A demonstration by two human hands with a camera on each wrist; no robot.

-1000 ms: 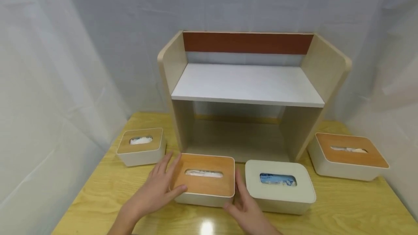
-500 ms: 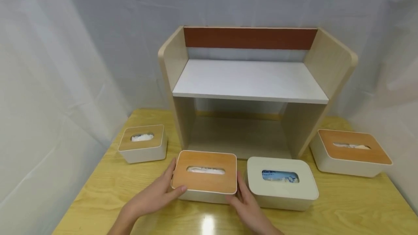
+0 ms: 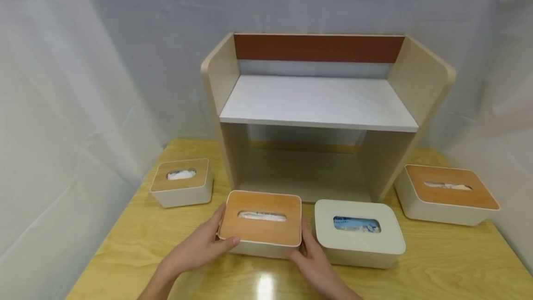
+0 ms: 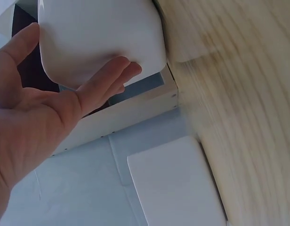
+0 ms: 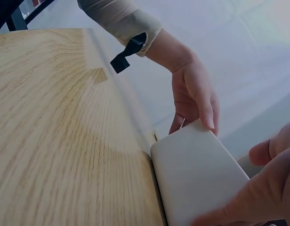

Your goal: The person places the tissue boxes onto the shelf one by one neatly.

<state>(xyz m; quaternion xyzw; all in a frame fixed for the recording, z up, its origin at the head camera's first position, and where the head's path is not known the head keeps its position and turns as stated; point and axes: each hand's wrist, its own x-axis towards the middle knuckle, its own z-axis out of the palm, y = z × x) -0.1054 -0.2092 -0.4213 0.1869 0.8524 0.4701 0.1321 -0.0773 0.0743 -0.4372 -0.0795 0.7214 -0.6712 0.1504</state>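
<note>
A tissue box (image 3: 262,232) with an orange wood-look lid and white sides stands at the table's front middle, tissue packaging showing in its slot. My left hand (image 3: 200,248) grips its left end, thumb on the lid's front edge; in the left wrist view the fingertips rest on the white side of the box (image 4: 102,37). At the other end my right hand (image 3: 313,259) holds the right side, its thumb at the front corner and fingers in the narrow gap beside a pale-lidded tissue box (image 3: 360,240). The right wrist view shows the white front (image 5: 197,169) close over the table.
Behind the boxes stands a two-level shelf unit (image 3: 318,101) with a white middle board and red-brown back strip. A smaller tissue box (image 3: 183,193) sits on the wooden table (image 3: 125,263) at left, another orange-lidded one (image 3: 447,207) at right. White sheeting (image 3: 83,105) surrounds the table.
My left fingers have slid from the lid's left edge down onto the box's side, and my right fingers have drawn in against the right side. The head view has shifted slightly.
</note>
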